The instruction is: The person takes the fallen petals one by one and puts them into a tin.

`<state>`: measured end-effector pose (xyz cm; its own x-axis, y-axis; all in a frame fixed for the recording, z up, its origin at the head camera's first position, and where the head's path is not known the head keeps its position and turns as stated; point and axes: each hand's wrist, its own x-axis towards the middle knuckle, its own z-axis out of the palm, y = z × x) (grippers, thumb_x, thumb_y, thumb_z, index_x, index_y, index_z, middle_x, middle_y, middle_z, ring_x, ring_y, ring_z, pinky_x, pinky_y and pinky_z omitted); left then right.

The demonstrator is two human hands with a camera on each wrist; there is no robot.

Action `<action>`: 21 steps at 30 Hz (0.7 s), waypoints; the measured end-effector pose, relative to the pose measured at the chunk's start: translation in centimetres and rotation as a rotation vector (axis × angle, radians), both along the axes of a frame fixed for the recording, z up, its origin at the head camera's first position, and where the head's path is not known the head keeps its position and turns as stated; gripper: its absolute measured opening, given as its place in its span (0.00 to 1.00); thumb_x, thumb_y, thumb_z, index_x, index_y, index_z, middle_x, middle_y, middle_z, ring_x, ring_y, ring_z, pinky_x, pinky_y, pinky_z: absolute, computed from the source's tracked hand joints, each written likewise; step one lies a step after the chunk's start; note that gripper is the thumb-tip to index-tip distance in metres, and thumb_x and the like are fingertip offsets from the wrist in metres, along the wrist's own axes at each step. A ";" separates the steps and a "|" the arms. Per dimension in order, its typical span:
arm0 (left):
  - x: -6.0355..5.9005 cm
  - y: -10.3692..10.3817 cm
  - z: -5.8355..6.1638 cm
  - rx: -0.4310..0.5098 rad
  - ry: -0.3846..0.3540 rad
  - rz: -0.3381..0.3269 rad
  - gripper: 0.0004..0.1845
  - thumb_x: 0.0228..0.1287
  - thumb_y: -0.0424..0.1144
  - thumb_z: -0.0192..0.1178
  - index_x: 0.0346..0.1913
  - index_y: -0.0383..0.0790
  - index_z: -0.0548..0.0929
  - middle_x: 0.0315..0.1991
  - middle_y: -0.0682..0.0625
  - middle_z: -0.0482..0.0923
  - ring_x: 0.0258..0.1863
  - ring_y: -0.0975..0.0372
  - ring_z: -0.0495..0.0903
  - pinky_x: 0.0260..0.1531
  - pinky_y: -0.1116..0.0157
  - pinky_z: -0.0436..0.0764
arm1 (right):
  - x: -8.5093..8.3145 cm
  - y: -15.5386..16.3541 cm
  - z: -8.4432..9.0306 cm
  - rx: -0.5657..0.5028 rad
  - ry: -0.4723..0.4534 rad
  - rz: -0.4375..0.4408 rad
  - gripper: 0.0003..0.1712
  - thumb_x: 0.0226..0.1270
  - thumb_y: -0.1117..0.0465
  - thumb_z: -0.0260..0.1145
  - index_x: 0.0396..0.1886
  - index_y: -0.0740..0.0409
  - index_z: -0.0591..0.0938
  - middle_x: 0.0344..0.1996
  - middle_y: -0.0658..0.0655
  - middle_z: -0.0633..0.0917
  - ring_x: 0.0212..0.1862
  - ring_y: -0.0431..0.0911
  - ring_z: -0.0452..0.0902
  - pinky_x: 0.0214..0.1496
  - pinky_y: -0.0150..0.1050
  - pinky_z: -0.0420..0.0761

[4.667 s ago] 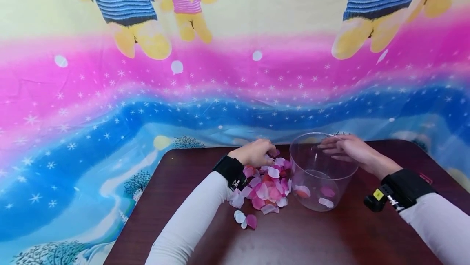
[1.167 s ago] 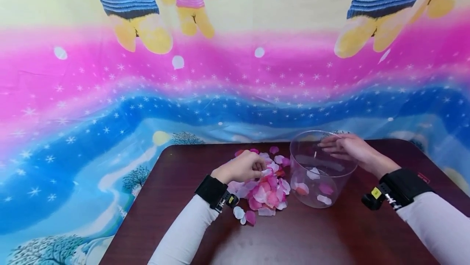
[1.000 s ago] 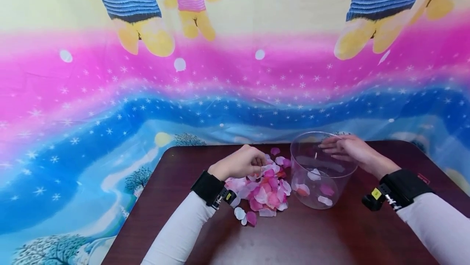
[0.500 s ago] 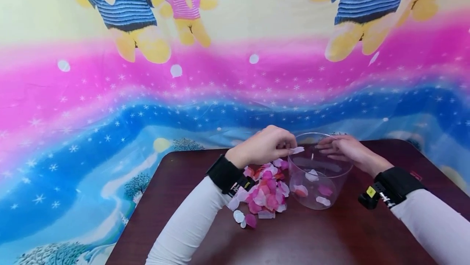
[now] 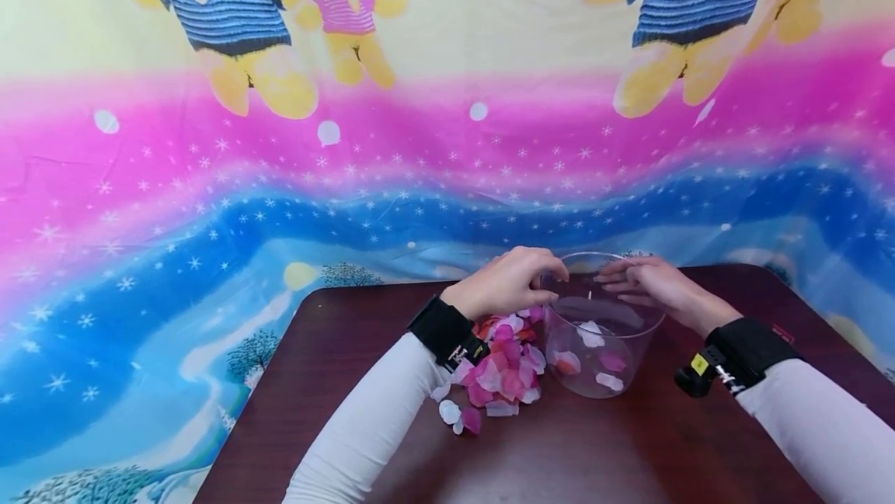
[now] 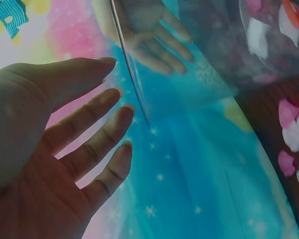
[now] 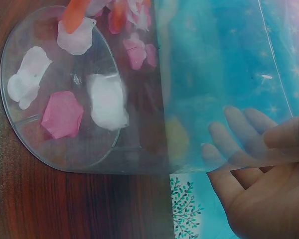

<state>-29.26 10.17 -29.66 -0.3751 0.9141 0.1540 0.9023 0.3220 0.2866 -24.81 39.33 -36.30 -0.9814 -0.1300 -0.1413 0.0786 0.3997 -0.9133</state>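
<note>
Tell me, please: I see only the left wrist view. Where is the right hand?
Observer: The right hand lies on the far right rim of the clear container; whether it pinches the rim I cannot tell.
Operator: How many petals are inside?
Observer: Four petals lie on its bottom, counted in the right wrist view.
Operator: And the pile?
Observer: The petal pile lies on the table, just left of the container.

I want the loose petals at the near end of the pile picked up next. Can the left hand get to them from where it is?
Probably yes. The left hand is open at the rim of the clear container, and the loose petals lie bare on the table beside that forearm, nothing covering them; it would only need to draw back.
</note>
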 end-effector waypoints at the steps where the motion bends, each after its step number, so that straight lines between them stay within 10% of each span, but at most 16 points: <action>1: -0.1 -0.3 0.0 0.003 -0.008 0.009 0.19 0.72 0.39 0.65 0.63 0.42 0.82 0.57 0.52 0.80 0.39 0.67 0.78 0.44 0.75 0.76 | 0.0 0.1 0.0 0.002 0.002 0.001 0.32 0.74 0.69 0.37 0.76 0.68 0.64 0.71 0.71 0.71 0.72 0.65 0.67 0.72 0.60 0.67; 8: -1.8 -2.9 -1.1 -0.021 -0.042 0.053 0.17 0.70 0.37 0.67 0.60 0.41 0.83 0.55 0.48 0.81 0.37 0.65 0.78 0.43 0.71 0.77 | 0.1 0.5 0.3 0.017 0.026 0.000 0.33 0.73 0.70 0.38 0.76 0.69 0.65 0.71 0.70 0.72 0.71 0.65 0.68 0.70 0.59 0.70; 21: -2.7 -4.9 -9.1 -0.214 -0.165 0.137 0.11 0.67 0.40 0.70 0.50 0.42 0.88 0.47 0.51 0.84 0.46 0.58 0.81 0.45 0.71 0.79 | 0.0 0.2 0.1 0.019 0.034 0.019 0.31 0.75 0.69 0.39 0.75 0.69 0.66 0.70 0.70 0.73 0.70 0.65 0.69 0.71 0.60 0.69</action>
